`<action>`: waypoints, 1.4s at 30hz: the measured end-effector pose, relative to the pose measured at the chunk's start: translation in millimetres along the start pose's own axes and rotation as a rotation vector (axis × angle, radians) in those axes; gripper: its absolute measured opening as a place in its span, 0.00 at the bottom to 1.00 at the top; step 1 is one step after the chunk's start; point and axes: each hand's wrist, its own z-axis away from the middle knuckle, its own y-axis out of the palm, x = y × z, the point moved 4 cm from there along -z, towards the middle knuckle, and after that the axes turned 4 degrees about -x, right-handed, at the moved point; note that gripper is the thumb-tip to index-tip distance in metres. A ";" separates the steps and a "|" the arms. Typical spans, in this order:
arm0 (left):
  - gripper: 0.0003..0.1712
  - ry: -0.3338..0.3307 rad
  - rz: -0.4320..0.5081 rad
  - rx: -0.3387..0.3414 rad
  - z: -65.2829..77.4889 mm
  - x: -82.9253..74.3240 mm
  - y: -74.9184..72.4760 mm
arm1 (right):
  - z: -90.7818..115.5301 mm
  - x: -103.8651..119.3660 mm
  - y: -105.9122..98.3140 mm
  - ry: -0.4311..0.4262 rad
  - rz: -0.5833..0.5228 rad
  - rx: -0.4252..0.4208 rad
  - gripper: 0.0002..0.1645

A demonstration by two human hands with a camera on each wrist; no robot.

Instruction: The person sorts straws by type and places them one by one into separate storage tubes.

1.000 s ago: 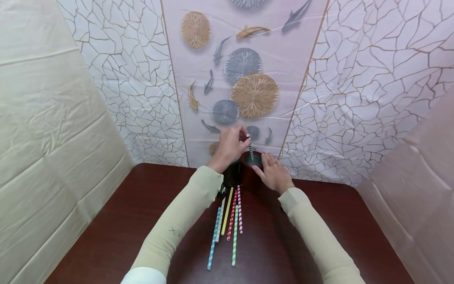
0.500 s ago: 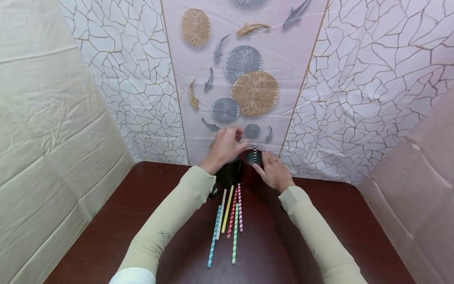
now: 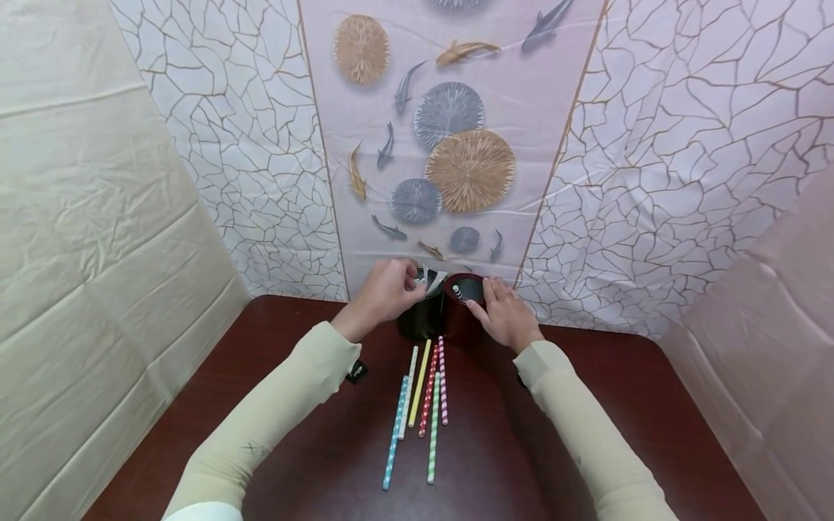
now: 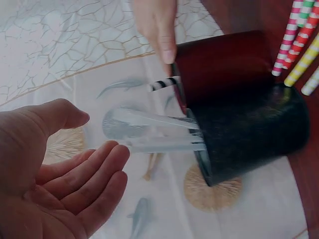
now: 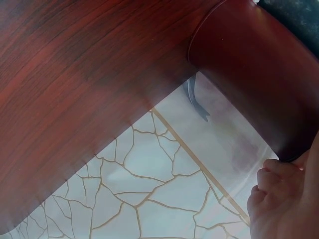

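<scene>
In my head view, the left hand (image 3: 383, 291) is just left of centre, its thumb well apart from loosely bent fingers, and it holds nothing. My left wrist view sets its fingertips near the ends of white pieces (image 4: 164, 147) that jut from the black cup (image 4: 254, 129); whether they touch I cannot tell.

The right hand (image 3: 504, 315), right of centre in the head view, rests against the right side of the rim of the dark red cup (image 4: 227, 67), fingers fairly straight and thumb spread toward the near edge. Both cups stand upright, side by side, at the middle of the head frame, the black one on the left. The black-and-white straw (image 4: 164, 84) is inside the red cup, only its upper end showing past the rim, at the left part of the mouth in my head view.

Below the cups, at lower centre of the head frame, I see six straws on the brown table (image 3: 326, 463): blue dotted (image 3: 393, 452), pale speckled (image 3: 407, 394), yellow (image 3: 420, 383), red dotted (image 3: 428, 391), green striped (image 3: 433, 434) and pink striped (image 3: 443, 383). A fish-patterned backdrop (image 3: 449, 246) fills upper centre.
</scene>
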 end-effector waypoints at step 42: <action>0.20 -0.294 -0.135 0.556 95.9 104.3 140.7 | 1.5 1.9 -0.5 -0.012 0.005 -0.017 0.50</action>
